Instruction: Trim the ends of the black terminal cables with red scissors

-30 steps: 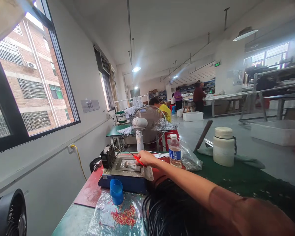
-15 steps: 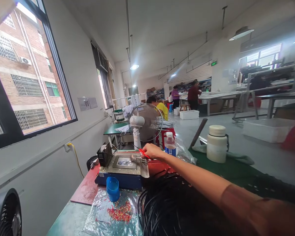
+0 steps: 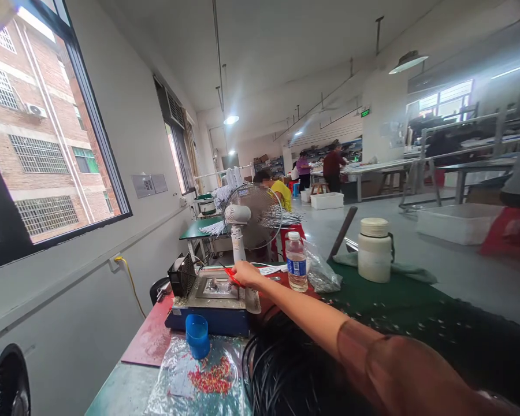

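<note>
At the lower left of the frame, a work table [image 3: 117, 384] shows its pale green top. A red board [image 3: 147, 340] lies there, and it carries a blue machine [image 3: 212, 323]. In front is a clear plastic sheet [image 3: 156, 398] with a blue cup [image 3: 198, 342] and red-yellow bits [image 3: 210, 378]. At right, a dark green surface [image 3: 420, 303] carries a cream jar [image 3: 374, 255] and small scattered pieces.

A clear bottle [image 3: 297, 263] stands just beside a crumpled plastic bag [image 3: 324, 273], with a cream jar [image 3: 374, 252] to their right. Farther back is a white fan [image 3: 238, 214]. A yellow cord [image 3: 131, 283] hangs below the window [image 3: 47, 133].
</note>
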The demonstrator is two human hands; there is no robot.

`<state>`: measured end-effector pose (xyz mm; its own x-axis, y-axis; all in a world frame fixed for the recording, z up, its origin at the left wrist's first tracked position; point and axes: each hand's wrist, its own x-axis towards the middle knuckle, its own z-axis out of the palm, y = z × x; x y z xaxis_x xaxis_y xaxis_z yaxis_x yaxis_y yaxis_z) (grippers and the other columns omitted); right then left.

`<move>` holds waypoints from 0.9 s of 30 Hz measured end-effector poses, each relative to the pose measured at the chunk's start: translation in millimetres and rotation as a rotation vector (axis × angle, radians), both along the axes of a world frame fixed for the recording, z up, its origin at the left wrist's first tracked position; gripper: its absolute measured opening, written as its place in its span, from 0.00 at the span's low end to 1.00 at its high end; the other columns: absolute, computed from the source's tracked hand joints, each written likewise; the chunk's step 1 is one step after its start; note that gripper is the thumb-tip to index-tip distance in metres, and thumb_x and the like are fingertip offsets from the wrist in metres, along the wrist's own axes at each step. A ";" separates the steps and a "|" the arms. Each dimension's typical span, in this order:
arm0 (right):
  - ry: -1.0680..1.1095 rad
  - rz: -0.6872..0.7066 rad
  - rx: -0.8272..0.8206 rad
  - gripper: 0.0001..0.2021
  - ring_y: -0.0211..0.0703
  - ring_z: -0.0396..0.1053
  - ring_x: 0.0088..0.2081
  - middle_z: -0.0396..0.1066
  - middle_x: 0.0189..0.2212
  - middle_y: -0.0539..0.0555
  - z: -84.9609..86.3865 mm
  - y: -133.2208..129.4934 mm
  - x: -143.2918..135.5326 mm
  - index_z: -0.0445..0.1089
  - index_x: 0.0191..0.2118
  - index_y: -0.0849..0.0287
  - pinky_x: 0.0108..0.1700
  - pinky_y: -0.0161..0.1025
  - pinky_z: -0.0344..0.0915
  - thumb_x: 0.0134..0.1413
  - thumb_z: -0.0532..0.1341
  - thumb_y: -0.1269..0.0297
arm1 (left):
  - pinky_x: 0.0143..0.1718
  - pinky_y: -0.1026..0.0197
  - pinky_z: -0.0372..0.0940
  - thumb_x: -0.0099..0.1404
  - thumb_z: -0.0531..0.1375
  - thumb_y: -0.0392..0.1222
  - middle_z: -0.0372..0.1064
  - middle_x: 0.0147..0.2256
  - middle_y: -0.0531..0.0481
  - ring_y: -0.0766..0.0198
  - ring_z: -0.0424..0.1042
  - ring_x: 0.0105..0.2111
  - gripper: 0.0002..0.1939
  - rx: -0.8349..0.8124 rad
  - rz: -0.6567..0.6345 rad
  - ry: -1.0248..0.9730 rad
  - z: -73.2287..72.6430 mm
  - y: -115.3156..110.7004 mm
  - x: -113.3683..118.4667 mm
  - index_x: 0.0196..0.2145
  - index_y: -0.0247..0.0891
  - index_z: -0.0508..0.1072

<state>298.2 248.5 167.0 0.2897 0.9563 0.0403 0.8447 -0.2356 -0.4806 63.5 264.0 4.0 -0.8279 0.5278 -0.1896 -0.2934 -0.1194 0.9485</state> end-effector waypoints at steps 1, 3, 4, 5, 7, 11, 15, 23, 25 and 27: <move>0.000 -0.009 -0.003 0.07 0.38 0.68 0.29 0.72 0.24 0.52 0.0 -1.4 3.1 0.75 0.26 0.57 0.26 0.29 0.54 0.38 0.63 0.62 | 0.22 0.60 0.67 0.57 0.55 0.44 0.71 0.38 0.50 0.55 0.70 0.38 0.10 0.015 -0.017 -0.019 5.8 6.6 1.4 0.38 0.46 0.72; 0.004 -0.018 -0.011 0.07 0.38 0.68 0.28 0.72 0.23 0.52 0.4 -5.7 10.6 0.75 0.26 0.57 0.26 0.30 0.55 0.39 0.62 0.62 | 0.24 0.60 0.67 0.62 0.47 0.46 0.70 0.35 0.51 0.54 0.70 0.37 0.16 0.046 -0.054 -0.053 20.7 23.8 6.5 0.36 0.37 0.72; 0.007 -0.017 -0.014 0.07 0.37 0.68 0.27 0.72 0.22 0.52 0.6 -8.4 14.5 0.75 0.25 0.57 0.26 0.30 0.55 0.40 0.62 0.62 | 0.24 0.61 0.67 0.62 0.48 0.46 0.70 0.33 0.52 0.54 0.71 0.36 0.17 0.062 -0.073 -0.070 29.1 33.6 9.9 0.35 0.37 0.73; 0.011 -0.016 -0.016 0.07 0.37 0.68 0.26 0.72 0.22 0.52 0.9 -11.3 18.5 0.75 0.25 0.58 0.26 0.30 0.55 0.40 0.62 0.62 | 0.21 0.61 0.67 0.57 0.56 0.46 0.71 0.33 0.50 0.58 0.71 0.34 0.08 0.076 -0.094 -0.088 37.5 43.4 13.6 0.35 0.48 0.71; 0.018 -0.016 -0.016 0.07 0.37 0.67 0.26 0.71 0.21 0.51 1.9 -17.1 26.0 0.75 0.25 0.58 0.25 0.30 0.55 0.39 0.62 0.62 | 0.21 0.63 0.66 0.62 0.47 0.47 0.70 0.28 0.52 0.58 0.72 0.31 0.18 0.107 -0.134 -0.117 52.8 61.7 21.6 0.33 0.36 0.73; 0.040 -0.024 -0.002 0.07 0.37 0.67 0.24 0.69 0.19 0.51 5.0 -24.9 38.9 0.75 0.25 0.60 0.25 0.31 0.55 0.37 0.63 0.64 | 0.19 0.65 0.64 0.64 0.41 0.48 0.68 0.23 0.53 0.61 0.72 0.28 0.25 0.156 -0.197 -0.174 72.3 86.0 34.4 0.31 0.32 0.74; 0.099 0.018 0.020 0.06 0.33 0.64 0.20 0.69 0.17 0.50 6.1 -25.8 43.4 0.74 0.24 0.62 0.23 0.29 0.54 0.37 0.62 0.65 | 0.18 0.65 0.63 0.63 0.43 0.48 0.67 0.22 0.54 0.62 0.72 0.26 0.23 0.176 -0.230 -0.219 81.6 93.8 31.8 0.31 0.34 0.73; 0.163 0.104 0.007 0.07 0.31 0.62 0.19 0.69 0.17 0.50 -1.1 -25.6 28.2 0.73 0.23 0.63 0.21 0.27 0.55 0.37 0.62 0.65 | 0.19 0.63 0.64 0.61 0.50 0.47 0.69 0.26 0.53 0.58 0.71 0.29 0.15 0.097 -0.188 -0.247 61.6 34.2 -5.8 0.34 0.37 0.73; 0.134 0.103 -0.009 0.06 0.32 0.63 0.20 0.69 0.17 0.50 0.5 -28.0 29.6 0.73 0.22 0.63 0.21 0.27 0.55 0.36 0.62 0.65 | 0.21 0.62 0.65 0.61 0.50 0.47 0.70 0.28 0.52 0.57 0.71 0.31 0.15 0.062 -0.149 -0.254 38.7 -6.9 -15.5 0.35 0.38 0.72; 0.094 0.093 -0.027 0.06 0.33 0.64 0.20 0.69 0.17 0.51 4.2 -31.8 33.1 0.73 0.21 0.62 0.22 0.28 0.55 0.37 0.62 0.65 | 0.22 0.60 0.66 0.61 0.50 0.47 0.70 0.31 0.51 0.55 0.71 0.34 0.15 0.025 -0.108 -0.264 11.8 -55.8 -25.8 0.37 0.39 0.72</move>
